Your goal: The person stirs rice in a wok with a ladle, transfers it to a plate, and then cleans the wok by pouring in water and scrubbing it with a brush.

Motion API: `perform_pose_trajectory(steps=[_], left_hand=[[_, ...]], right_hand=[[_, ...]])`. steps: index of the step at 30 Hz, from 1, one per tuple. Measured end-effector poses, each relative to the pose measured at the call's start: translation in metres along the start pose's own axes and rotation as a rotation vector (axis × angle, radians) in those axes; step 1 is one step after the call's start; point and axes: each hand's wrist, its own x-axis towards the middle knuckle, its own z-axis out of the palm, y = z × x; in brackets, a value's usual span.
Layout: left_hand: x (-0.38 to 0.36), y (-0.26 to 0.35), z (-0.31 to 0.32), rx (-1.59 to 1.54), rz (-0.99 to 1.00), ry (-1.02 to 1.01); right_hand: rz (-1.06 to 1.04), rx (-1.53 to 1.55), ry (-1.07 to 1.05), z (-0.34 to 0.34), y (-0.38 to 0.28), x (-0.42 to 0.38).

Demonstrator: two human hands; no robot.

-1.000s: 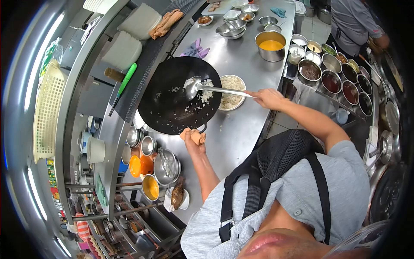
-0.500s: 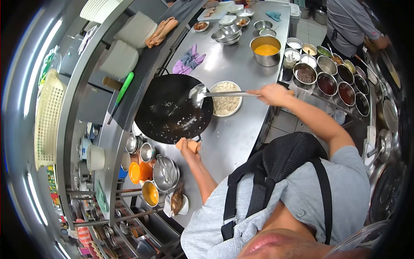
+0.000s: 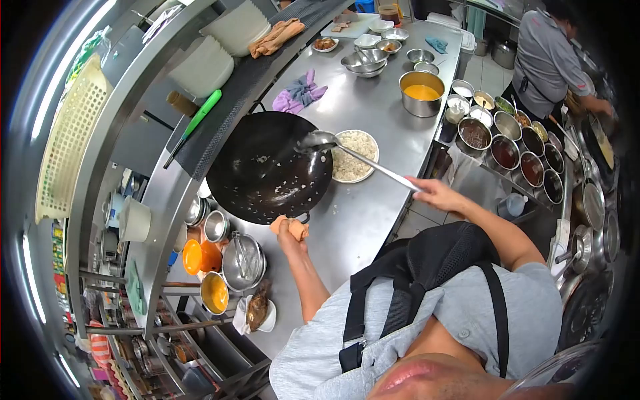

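Note:
A black wok (image 3: 267,170) rests tilted on the steel table, with scattered white grains inside. My left hand (image 3: 291,233) is closed round a folded orange cloth (image 3: 298,229) at the wok's near handle. In my right hand (image 3: 437,195) is the handle of a long metal ladle (image 3: 393,176). The ladle's head is over the wok's right rim, beside a white bowl (image 3: 377,160) filled with rice (image 3: 357,150).
A purple cloth (image 3: 300,93) lies behind the wok. A pot of yellow liquid (image 3: 421,107) stands at right, near several sauce containers (image 3: 505,152). Metal bowls (image 3: 243,263) crowd the left; a shelf (image 3: 200,143) runs alongside. A co-worker (image 3: 550,60) stands at far right.
My right hand has moved down and slightly right, turning the ladle so its handle slants downward. My left hand keeps its grip on the cloth. The whole view has shifted slightly.

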Motion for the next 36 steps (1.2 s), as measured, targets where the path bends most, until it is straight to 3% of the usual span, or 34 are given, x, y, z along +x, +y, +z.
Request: perform_pose_trajectory(steps=[1, 3, 6, 9, 19, 23, 25, 26, 28, 33, 34, 36], left_hand=[[0.003, -0.001, -0.003, -0.002, -0.002, -0.001], [0.008, -0.006, -0.009, -0.111, -0.066, -0.018], [0.014, -0.013, -0.006, -0.133, -0.068, -0.011], [0.015, -0.015, 0.007, -0.135, -0.040, -0.051], [0.052, -0.023, 0.009, -0.161, 0.043, -0.063], [0.044, -0.012, 0.025, -0.156, 0.031, -0.041], [0.043, -0.013, 0.026, -0.147, 0.021, 0.007], [0.042, -0.012, 0.024, -0.138, 0.018, -0.028], [0.046, -0.018, 0.020, -0.120, 0.007, -0.078], [0.048, -0.014, 0.035, -0.128, 0.022, 0.026], [0.050, -0.014, 0.044, -0.138, 0.027, 0.123], [0.056, -0.010, 0.048, -0.075, 0.011, 0.075]], right_hand=[[0.279, 0.434, -0.149, 0.010, -0.033, -0.006], [0.387, 0.827, -0.264, 0.019, -0.058, -0.005], [0.439, 1.053, -0.448, 0.003, -0.075, 0.009], [0.549, 1.018, -0.430, -0.022, -0.097, 0.011], [0.710, 0.676, -0.183, -0.079, -0.146, -0.022], [0.425, 0.284, -0.122, -0.073, -0.144, -0.033], [0.165, -0.189, -0.095, -0.063, -0.137, -0.027], [0.167, -0.182, -0.088, -0.057, -0.126, -0.017], [-0.308, -0.732, 0.085, -0.045, -0.097, 0.011], [-0.133, -0.991, 0.066, -0.022, -0.093, 0.032], [-0.057, -1.072, 0.026, -0.025, -0.095, 0.028], [-0.005, -1.059, 0.092, -0.035, -0.086, 0.012]])
